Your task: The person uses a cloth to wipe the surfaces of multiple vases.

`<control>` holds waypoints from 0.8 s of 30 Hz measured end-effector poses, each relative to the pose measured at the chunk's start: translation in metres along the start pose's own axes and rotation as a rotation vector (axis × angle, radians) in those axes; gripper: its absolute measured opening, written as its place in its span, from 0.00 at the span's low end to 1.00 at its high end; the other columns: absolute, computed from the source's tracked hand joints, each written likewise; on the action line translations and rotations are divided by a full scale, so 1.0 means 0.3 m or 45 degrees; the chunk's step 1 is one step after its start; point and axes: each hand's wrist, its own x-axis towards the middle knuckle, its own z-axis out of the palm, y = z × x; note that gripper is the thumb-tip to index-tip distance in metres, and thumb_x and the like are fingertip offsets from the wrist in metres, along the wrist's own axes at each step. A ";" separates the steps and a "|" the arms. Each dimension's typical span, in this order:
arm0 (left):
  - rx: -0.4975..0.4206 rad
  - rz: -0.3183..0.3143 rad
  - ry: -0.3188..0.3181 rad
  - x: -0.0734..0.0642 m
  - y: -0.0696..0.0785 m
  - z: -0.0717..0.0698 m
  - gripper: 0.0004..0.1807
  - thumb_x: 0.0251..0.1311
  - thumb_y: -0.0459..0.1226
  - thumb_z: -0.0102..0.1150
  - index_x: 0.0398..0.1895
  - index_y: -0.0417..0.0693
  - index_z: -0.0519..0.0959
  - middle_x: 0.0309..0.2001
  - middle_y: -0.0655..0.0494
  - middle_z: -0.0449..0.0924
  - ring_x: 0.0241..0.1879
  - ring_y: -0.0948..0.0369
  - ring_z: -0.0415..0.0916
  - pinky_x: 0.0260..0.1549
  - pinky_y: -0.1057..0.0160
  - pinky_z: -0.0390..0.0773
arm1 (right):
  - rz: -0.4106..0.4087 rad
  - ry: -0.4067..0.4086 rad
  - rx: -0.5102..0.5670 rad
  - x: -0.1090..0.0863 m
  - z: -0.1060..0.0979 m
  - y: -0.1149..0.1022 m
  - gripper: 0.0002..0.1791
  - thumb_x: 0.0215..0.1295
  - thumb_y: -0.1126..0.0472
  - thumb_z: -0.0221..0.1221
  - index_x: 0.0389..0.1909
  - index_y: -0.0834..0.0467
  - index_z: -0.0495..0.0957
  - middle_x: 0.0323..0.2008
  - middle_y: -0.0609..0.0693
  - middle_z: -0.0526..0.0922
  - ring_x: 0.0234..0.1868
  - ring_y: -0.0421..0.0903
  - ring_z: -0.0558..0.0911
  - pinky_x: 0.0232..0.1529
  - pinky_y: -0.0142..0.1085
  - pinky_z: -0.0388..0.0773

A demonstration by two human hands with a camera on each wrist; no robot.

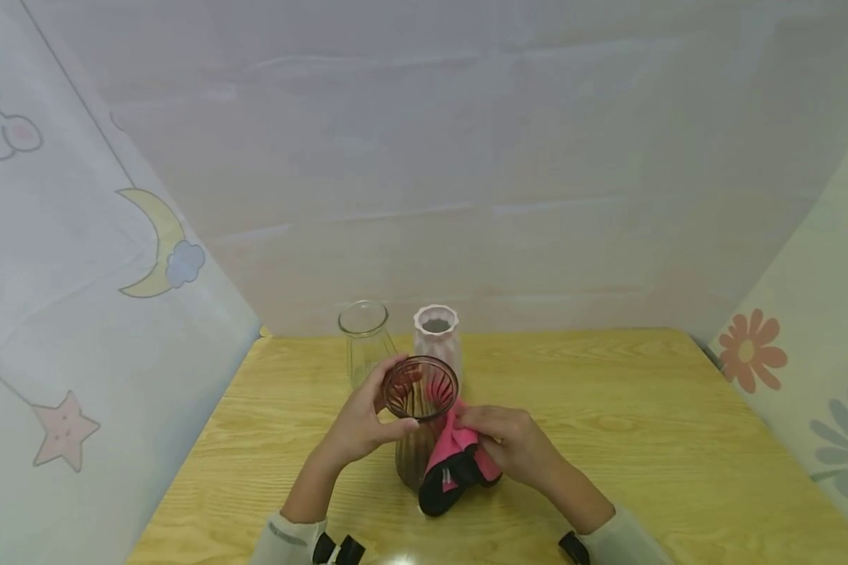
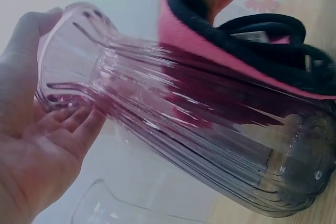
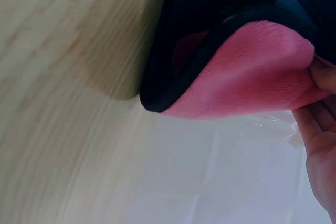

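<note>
A purple-tinted ribbed glass vase (image 1: 411,455) is in front of me, its mouth tipped toward the head camera. My left hand (image 1: 362,420) grips it around the flared neck, thumb on the near side and fingers behind. In the left wrist view the vase (image 2: 210,124) lies slantwise, its rim inside that hand (image 2: 39,145). My right hand (image 1: 519,443) pinches a pink cloth with black edging (image 1: 455,447) and holds it against the vase's right side. The right wrist view shows the cloth (image 3: 252,72) folded and hanging from the fingers (image 3: 317,129).
Behind the held vase, a clear glass vase (image 1: 364,345) stands at left and a pale pink faceted vase (image 1: 436,337) beside it. All are over a wooden table (image 1: 608,408). A plain sheet (image 1: 466,173) hangs at the back, with printed sheets at both sides.
</note>
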 end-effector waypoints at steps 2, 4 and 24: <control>-0.054 0.015 -0.035 0.003 -0.009 -0.007 0.50 0.60 0.45 0.72 0.77 0.36 0.53 0.68 0.37 0.68 0.64 0.42 0.71 0.60 0.65 0.75 | 0.015 -0.035 -0.023 -0.007 -0.001 0.000 0.24 0.45 0.84 0.67 0.42 0.60 0.87 0.42 0.52 0.90 0.44 0.51 0.89 0.48 0.34 0.84; -0.113 0.021 -0.059 0.007 -0.015 -0.011 0.52 0.60 0.48 0.72 0.78 0.37 0.51 0.69 0.36 0.66 0.66 0.41 0.68 0.62 0.66 0.73 | 0.040 -0.084 -0.050 -0.015 -0.003 0.001 0.22 0.47 0.82 0.69 0.42 0.58 0.88 0.41 0.51 0.90 0.44 0.50 0.89 0.48 0.35 0.84; 0.209 -0.253 0.519 -0.041 0.079 0.160 0.56 0.52 0.50 0.77 0.79 0.47 0.54 0.71 0.47 0.67 0.68 0.50 0.68 0.66 0.40 0.67 | 0.031 0.372 0.160 0.062 -0.061 0.015 0.11 0.67 0.71 0.60 0.48 0.66 0.85 0.47 0.62 0.87 0.51 0.49 0.87 0.53 0.28 0.80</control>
